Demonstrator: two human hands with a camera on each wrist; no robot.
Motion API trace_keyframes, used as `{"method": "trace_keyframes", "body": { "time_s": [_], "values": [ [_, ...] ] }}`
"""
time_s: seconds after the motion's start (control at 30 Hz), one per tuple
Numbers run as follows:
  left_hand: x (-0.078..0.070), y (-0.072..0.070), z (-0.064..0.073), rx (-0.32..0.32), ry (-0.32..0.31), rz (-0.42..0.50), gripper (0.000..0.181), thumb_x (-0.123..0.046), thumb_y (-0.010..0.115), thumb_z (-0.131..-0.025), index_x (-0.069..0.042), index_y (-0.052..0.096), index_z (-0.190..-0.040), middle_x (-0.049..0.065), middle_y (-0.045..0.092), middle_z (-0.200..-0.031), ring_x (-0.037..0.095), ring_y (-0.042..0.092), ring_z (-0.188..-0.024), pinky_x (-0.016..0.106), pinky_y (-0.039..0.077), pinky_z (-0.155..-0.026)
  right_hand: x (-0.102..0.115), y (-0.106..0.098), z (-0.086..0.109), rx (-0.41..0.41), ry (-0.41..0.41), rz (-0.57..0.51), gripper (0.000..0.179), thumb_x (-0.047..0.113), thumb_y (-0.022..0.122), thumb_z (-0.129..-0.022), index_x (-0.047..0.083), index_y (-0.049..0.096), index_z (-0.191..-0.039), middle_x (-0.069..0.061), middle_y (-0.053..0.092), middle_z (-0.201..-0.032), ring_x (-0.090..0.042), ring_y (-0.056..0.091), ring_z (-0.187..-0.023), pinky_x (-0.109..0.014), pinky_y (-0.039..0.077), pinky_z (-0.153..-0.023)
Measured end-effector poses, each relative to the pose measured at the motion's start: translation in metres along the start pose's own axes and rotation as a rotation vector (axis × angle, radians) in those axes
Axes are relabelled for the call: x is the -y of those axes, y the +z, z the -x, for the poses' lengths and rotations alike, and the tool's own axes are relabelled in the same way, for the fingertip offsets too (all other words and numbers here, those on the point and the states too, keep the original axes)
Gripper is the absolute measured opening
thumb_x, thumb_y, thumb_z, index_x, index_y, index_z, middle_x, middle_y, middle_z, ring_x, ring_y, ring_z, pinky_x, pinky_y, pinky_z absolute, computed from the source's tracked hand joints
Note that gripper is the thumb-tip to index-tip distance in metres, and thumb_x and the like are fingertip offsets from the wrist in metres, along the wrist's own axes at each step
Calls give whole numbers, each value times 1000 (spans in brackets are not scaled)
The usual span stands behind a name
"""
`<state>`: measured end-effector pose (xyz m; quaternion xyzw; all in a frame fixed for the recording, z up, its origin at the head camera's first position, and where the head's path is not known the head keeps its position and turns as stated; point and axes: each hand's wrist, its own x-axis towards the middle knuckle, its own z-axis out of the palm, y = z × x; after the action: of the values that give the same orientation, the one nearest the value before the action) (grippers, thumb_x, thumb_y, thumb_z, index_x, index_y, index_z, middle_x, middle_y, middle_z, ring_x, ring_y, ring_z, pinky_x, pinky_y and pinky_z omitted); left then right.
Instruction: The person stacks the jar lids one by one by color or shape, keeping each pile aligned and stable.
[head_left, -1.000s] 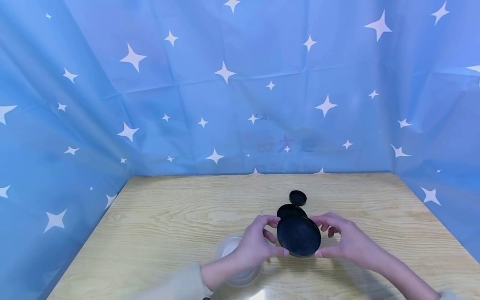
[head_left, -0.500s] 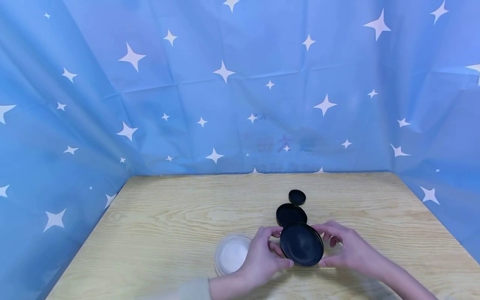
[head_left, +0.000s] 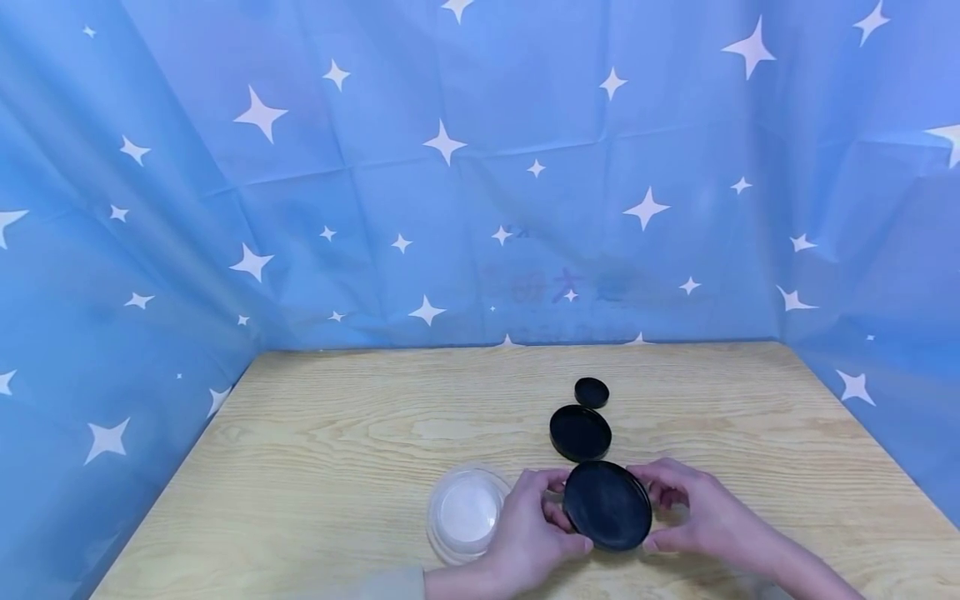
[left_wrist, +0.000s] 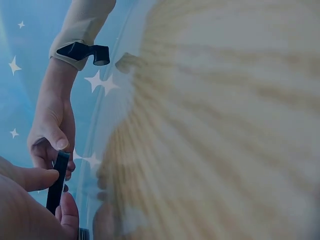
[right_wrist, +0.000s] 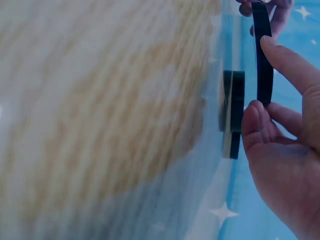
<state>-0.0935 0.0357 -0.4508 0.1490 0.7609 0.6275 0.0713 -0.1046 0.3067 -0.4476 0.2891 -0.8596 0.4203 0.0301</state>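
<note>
Both hands hold one large round black lid [head_left: 609,506] by its edge, near the front of the table. My left hand [head_left: 534,533] pinches its left side between thumb and fingers. On the opposite rim, my right hand [head_left: 697,515] grips with thumb and fingertips. Seen edge-on in the right wrist view, the black lid [right_wrist: 264,55] is raised off the tabletop. Just beyond it lies a medium black lid [head_left: 581,432], and behind that a small black lid [head_left: 592,392]. A clear round plastic container [head_left: 467,510] stands left of my left hand, which partly hides it.
The wooden table [head_left: 337,442] ends at the back against a blue curtain [head_left: 375,192] with white stars, which also hangs along both sides. In the left wrist view, a small black device [left_wrist: 90,52] sits on the other arm's sleeve.
Both hands have drawn the large lid toward the front and slightly right, away from the medium lid it overlapped in view. More of the clear container shows.
</note>
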Motion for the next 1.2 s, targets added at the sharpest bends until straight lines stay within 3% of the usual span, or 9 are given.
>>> {"method": "trace_keyframes", "body": {
  "time_s": [0.3,0.47,0.93,1.2],
  "values": [
    [3,6,3,-4,-2,-15,67,12,88,-65,-1,61,-126,-4,52,-107,-1,58,-68,17,50,-63,-5,7,5,-21,-44,-45,73,4,96,-64,-10,62,-126,1,62,-100,-10,58,-82,-25,53,-64],
    [4,7,3,-2,13,-32,69,12,87,-65,-1,61,-127,-4,52,-107,-1,58,-68,17,51,-63,-6,10,6,-29,-23,-38,73,1,96,-62,-13,61,-125,0,63,-99,-8,58,-82,-24,53,-63],
    [7,10,1,17,-5,-92,65,8,90,-64,-5,64,-123,-8,51,-104,-2,55,-68,17,48,-68,-5,8,9,29,60,-31,69,12,96,-66,-3,64,-126,5,60,-101,-8,56,-83,-24,53,-66],
    [7,10,1,35,14,-190,63,3,91,-64,-6,65,-121,-9,52,-101,-5,52,-67,18,46,-81,-5,5,9,103,121,-17,71,18,94,-70,-4,63,-130,5,57,-102,-5,53,-84,-24,51,-66]
  ]
}}
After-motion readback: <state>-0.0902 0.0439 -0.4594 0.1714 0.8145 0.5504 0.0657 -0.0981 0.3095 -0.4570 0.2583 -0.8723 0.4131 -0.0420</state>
